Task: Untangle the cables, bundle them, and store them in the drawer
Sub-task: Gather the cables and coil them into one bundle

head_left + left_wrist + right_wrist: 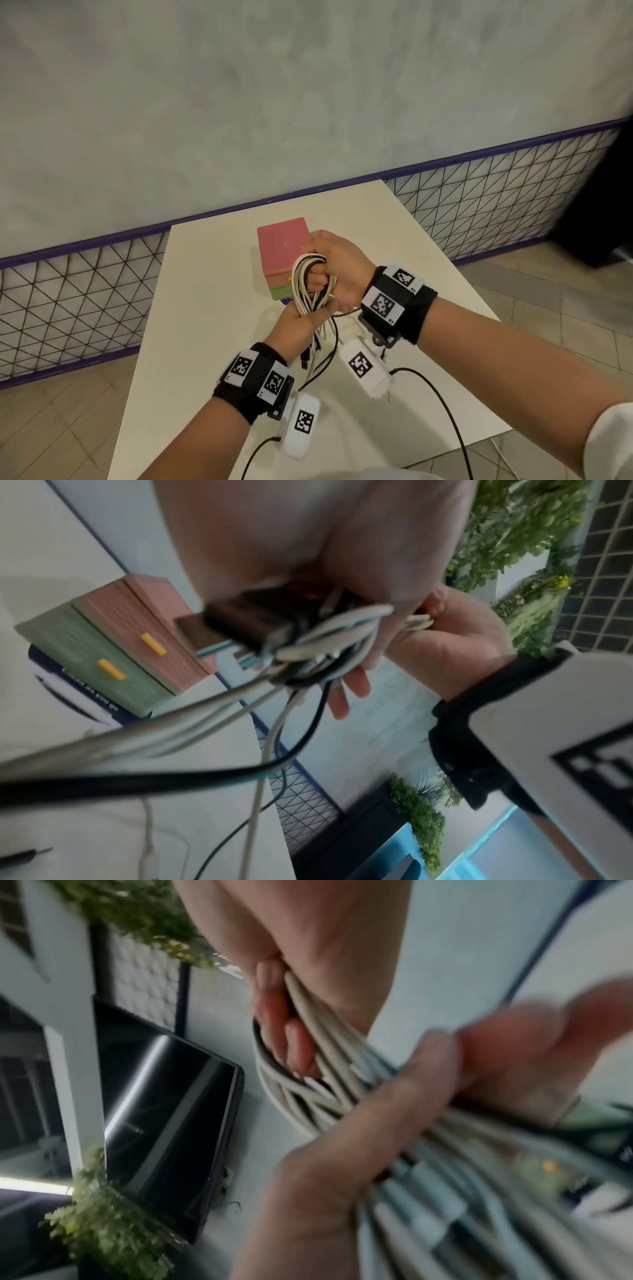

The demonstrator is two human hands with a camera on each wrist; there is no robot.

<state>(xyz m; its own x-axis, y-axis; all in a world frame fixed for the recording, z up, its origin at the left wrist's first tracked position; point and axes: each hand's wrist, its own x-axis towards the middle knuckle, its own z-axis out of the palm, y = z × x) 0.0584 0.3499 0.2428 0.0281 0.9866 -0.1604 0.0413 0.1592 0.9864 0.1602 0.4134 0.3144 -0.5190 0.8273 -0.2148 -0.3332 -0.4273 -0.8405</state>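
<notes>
A looped bundle of white and black cables [305, 286] hangs in the air over the white table [212, 308]. My right hand [334, 270] grips the top of the loop, its fingers hooked through the cables [308, 1053]. My left hand [301, 317] clasps the bundle lower down, around its middle. Loose cable ends [317, 346] dangle below the left hand, and a dark USB plug [246, 623] shows in the left wrist view. Behind the hands stands the small drawer box [281, 257], pink on top and green below, with both drawers [113, 642] closed.
The drawer box stands on a blue and white sheet [68, 696]. A black jack plug [24, 854] lies on the table near me. A purple-framed mesh fence [85, 294] runs behind the table. Black sensor leads [442, 407] trail from my wrist cameras.
</notes>
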